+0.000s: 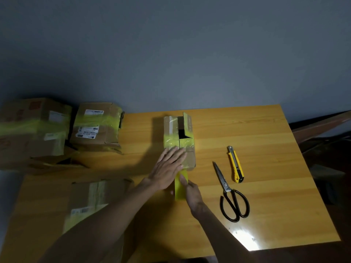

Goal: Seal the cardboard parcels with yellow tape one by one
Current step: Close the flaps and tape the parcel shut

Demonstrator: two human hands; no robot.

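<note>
On table (247, 130), parcel (171, 130) points away; left hand (167, 168) flat atop; right hand (192, 194) pinches tape (179, 190).

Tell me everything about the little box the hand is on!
The small brown cardboard box lies on the wooden table, pointing away. A band of yellow tape crosses its middle. At the far end a flap stands up, leaving a dark gap. The left hand presses flat on its near top, and a yellow tape strip runs from its near end to the right hand, which grips it.
</note>
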